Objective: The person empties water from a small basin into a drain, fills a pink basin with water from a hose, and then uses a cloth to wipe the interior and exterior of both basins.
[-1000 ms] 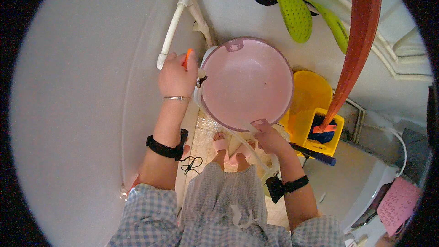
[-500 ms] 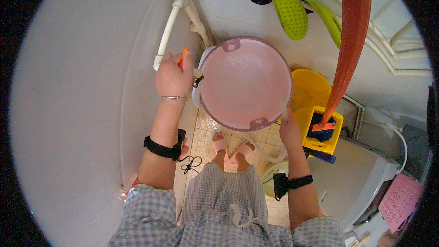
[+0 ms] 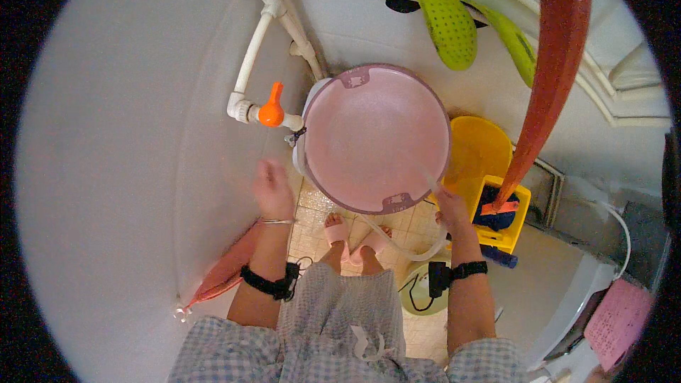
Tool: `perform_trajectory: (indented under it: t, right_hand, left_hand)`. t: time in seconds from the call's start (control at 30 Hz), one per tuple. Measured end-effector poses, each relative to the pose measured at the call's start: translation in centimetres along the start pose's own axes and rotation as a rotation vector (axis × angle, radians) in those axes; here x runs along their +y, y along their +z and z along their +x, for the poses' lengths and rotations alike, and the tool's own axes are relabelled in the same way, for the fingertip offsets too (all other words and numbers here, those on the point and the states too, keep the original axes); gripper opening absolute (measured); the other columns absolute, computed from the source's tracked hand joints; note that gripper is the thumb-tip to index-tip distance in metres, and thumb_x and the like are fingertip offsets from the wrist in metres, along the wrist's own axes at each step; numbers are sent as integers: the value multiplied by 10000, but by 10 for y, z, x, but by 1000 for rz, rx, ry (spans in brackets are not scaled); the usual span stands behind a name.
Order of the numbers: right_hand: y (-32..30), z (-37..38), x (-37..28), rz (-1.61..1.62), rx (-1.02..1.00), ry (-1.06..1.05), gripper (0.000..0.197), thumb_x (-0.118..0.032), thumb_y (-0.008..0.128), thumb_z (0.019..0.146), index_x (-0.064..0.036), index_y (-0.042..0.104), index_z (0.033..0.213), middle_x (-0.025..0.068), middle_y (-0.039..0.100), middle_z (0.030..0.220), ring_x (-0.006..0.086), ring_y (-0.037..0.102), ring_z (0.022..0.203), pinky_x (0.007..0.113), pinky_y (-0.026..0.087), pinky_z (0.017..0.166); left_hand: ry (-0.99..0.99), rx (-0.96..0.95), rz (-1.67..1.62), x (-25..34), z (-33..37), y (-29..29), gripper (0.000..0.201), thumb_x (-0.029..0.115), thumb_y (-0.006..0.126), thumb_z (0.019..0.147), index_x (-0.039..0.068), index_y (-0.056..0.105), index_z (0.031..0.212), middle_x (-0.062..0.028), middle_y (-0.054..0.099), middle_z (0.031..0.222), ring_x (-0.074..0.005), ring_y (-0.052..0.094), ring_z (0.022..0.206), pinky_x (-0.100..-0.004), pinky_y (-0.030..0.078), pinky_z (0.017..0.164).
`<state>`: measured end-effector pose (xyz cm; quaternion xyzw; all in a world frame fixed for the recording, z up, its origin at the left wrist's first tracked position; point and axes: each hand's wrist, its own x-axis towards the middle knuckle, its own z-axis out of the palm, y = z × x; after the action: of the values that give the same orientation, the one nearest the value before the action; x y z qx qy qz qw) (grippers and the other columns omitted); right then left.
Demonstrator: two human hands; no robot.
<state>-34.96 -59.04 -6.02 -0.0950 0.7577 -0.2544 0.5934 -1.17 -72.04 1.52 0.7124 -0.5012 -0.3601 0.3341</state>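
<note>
A pink basin (image 3: pixel 376 135) with a mauve rim stands in front of me. My right hand (image 3: pixel 451 209) is closed round a clear hose (image 3: pixel 425 250) at the basin's near right edge. The hose end points in over the rim, and the rest loops down toward the floor. My left hand (image 3: pixel 274 188), smeared by motion, is in the air left of the basin and below the tap. That white tap has an orange lever handle (image 3: pixel 271 108) pointing upward. A small dark metal clamp (image 3: pixel 295 136) sits at its outlet.
Right of the basin stands a yellow mop bucket (image 3: pixel 482 145), with a mop's reddish handle (image 3: pixel 546 85) rising from its wringer. Green perforated slippers (image 3: pixel 447 28) hang on the far wall pipe. A pale green bucket (image 3: pixel 418 298) is by my feet; a red cloth (image 3: pixel 227 262) hangs at left.
My left hand has let go of the orange tap handle and come down toward me. My right hand stays by the basin's edge with the hose. The view has shifted slightly.
</note>
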Motion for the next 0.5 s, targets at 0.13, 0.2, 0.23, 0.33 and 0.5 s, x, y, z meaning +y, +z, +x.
perform_trajectory:
  t: [0.13,0.2,0.23,0.33,0.5]
  right_hand:
    - [12,35,18,162,18,49,359,-217,490,843,-164,470,1197,15,469,742,125,407,486,236,351,419]
    - [29,39,12,178,-2,32,360,-194,488,842,-154,466,1199,14,469,739,125,416,505,232,349,428]
    - [21,43,13,176,24,27,360,-183,487,842,-148,465,1200,14,468,738,126,421,514,230,348,433]
    - [24,50,14,291,10,-9,357,-164,491,837,-121,475,1191,-3,455,662,114,410,465,223,331,408]
    - [38,-7,-33,141,25,-122,305,-143,502,812,-85,546,1108,-23,454,555,95,389,382,225,309,365]
  left_hand:
    - [-153,-270,446,-120,-12,60,407,270,569,779,-14,480,1057,-189,574,961,-289,548,934,-357,430,815]
    - [-96,-234,530,-182,5,76,462,298,591,756,-18,471,1071,-193,575,961,-294,542,946,-357,431,809]
    - [-68,-242,547,-165,3,91,490,311,602,744,-19,466,1079,-195,575,962,-297,539,951,-357,432,806]
    - [-299,-191,414,-166,26,116,494,311,616,715,-45,463,1021,-220,555,983,-338,542,915,-381,437,780]
    - [-451,-120,468,-195,21,128,449,307,584,743,-71,501,970,-228,566,946,-345,562,859,-405,449,744]
